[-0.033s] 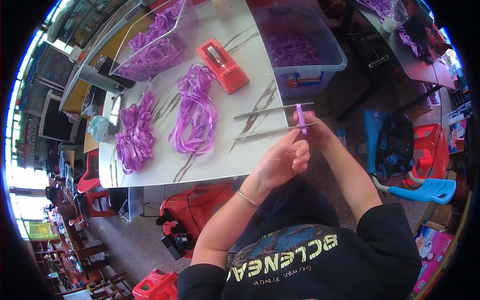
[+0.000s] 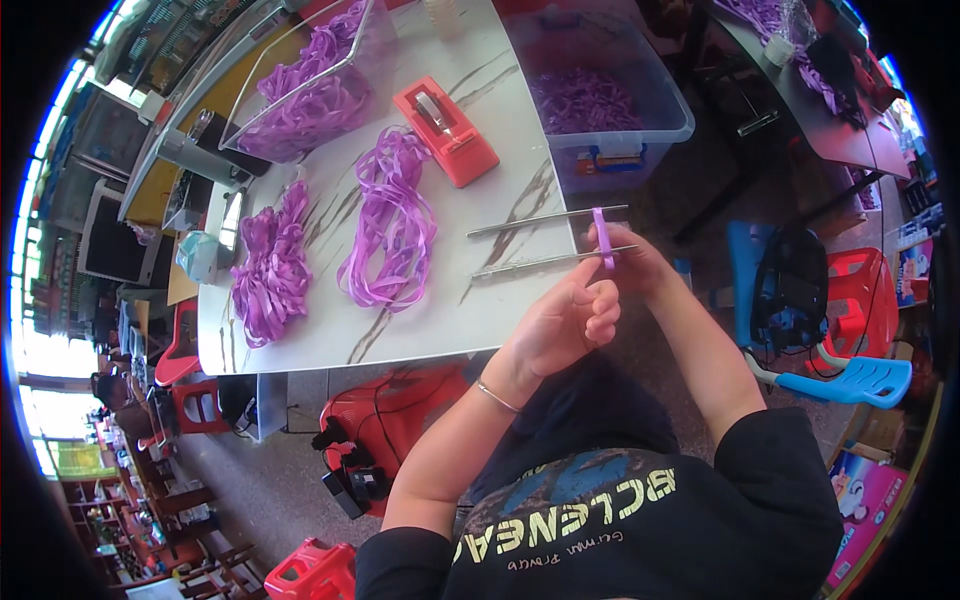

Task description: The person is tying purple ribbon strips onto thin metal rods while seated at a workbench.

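Curling its fingers loosely, the left hand (image 2: 562, 325) lies near and to the right of the red tape dispenser (image 2: 455, 150), its index finger reaching to a purple band (image 2: 602, 240); whether its grip pinches that band I cannot tell. The right hand (image 2: 632, 262), farther right of the dispenser, is close around the same spot, thumb beside the band, but its fingers are partly hidden, so what its grip holds is also unclear. The band spans two roughly parallel metal rods (image 2: 530, 223), near-right of the dispenser, which jut past the edge of the white, marbled bench (image 2: 430, 335). Left of the dispenser and just beside it lies a loose purple skein (image 2: 382, 178); farther left sits a gathered purple bundle (image 2: 270, 265). Right of the dispenser, past the bench edge, a clear tub (image 2: 660, 145) holds purple ribbons. Beyond the dispenser to the left, a clear bin (image 2: 383, 50) holds more.
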A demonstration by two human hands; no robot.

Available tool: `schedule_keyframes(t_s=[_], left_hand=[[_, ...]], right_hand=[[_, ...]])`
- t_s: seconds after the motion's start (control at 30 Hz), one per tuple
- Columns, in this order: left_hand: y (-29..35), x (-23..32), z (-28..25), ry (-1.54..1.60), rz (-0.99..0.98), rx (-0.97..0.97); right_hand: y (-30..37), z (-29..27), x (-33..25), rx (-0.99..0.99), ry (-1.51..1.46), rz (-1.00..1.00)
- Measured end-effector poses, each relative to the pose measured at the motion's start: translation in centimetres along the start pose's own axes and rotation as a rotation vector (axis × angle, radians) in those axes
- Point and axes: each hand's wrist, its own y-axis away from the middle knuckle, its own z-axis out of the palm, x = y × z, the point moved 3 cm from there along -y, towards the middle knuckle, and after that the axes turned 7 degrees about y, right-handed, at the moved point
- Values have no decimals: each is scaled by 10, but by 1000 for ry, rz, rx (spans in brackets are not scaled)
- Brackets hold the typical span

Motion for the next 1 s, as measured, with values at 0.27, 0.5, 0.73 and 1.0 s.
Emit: schedule_keyframes(t_s=[0.27,0.5,0.73,1.0], left_hand=[[-1,0,-2,2,-1,-13],[0,0,-2,5,0,-5],[-1,-1,-1,-3,-4,-11],[-1,-1,0,-6,0,-1]], right_hand=[[26,17,-49,26,262,132],[24,7,-44,258,566,121],[12,-16,-17,208,279,174],[-9,-12,18,-358,-299,118]])
